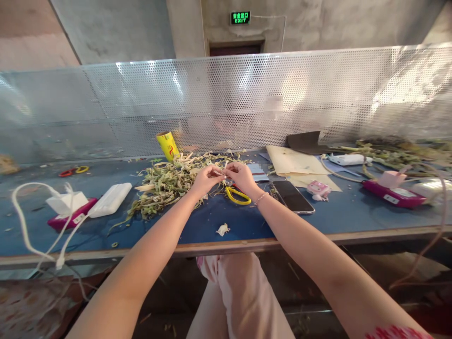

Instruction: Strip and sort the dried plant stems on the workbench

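My left hand and my right hand meet over the middle of the table, fingertips pinched close together. A small pale sliver shows between the fingers, too small to make out its kind. Behind and left of my left hand spreads a heap of dried, pale green plant stalks and leaves. Yellow-handled scissors lie just below my right hand, their blades not clearly visible. A crumpled whitish scrap is near the front edge.
A black phone, a pink cartoon trinket and brown paper lie right. Power strips with cables sit on both sides, a white power bank at left. A yellow roll stands before the perforated metal screen.
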`<act>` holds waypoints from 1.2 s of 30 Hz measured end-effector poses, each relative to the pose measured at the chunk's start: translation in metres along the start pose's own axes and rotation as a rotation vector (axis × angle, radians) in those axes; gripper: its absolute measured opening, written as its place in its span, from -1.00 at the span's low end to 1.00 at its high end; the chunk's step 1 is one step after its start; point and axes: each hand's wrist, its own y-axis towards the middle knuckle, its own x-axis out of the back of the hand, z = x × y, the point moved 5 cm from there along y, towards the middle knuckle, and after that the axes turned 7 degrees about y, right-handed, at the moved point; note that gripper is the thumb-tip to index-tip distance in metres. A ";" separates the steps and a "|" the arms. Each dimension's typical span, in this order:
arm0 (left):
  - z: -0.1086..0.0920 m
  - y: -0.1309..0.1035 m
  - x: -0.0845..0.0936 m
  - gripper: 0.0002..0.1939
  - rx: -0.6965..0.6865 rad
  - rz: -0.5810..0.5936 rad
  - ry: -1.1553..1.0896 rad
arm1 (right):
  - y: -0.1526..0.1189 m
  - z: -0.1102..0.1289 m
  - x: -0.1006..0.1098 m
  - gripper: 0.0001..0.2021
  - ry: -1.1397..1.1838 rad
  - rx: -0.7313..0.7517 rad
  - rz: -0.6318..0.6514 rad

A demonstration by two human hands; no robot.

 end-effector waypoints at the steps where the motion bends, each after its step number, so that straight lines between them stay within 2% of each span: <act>1: 0.000 0.000 -0.001 -0.75 -0.001 -0.030 -0.005 | 0.001 -0.001 0.000 -0.79 0.004 -0.005 -0.009; 6: 0.002 -0.002 -0.002 -0.78 -0.015 -0.128 0.009 | 0.001 -0.002 0.000 -0.72 0.014 -0.032 -0.051; 11: 0.004 -0.002 -0.007 -0.81 0.018 -0.083 -0.020 | -0.001 -0.002 -0.001 -0.69 -0.025 -0.040 -0.070; 16: 0.001 -0.001 -0.005 -0.82 0.019 -0.113 -0.059 | 0.002 -0.001 0.005 -0.80 -0.083 0.002 -0.086; 19: 0.001 0.000 0.001 -0.80 0.023 -0.146 -0.107 | 0.005 0.001 0.015 -0.86 -0.211 0.049 -0.134; 22: 0.003 0.002 0.007 -0.78 0.044 -0.149 -0.218 | 0.006 -0.003 0.016 -0.82 -0.282 -0.016 -0.013; 25: 0.005 0.005 0.010 -0.76 0.057 -0.102 -0.282 | 0.003 -0.003 0.010 -0.82 -0.267 -0.034 0.129; 29: 0.009 0.006 0.012 -0.75 0.079 -0.108 -0.320 | -0.001 0.000 0.006 -0.86 -0.232 -0.046 0.179; 32: 0.013 0.007 0.013 -0.74 0.080 -0.104 -0.303 | 0.000 0.004 0.010 -0.89 -0.202 -0.057 0.126; 36: 0.013 0.008 0.012 -0.72 0.062 -0.047 -0.205 | 0.002 0.017 0.018 -0.90 -0.176 0.049 -0.001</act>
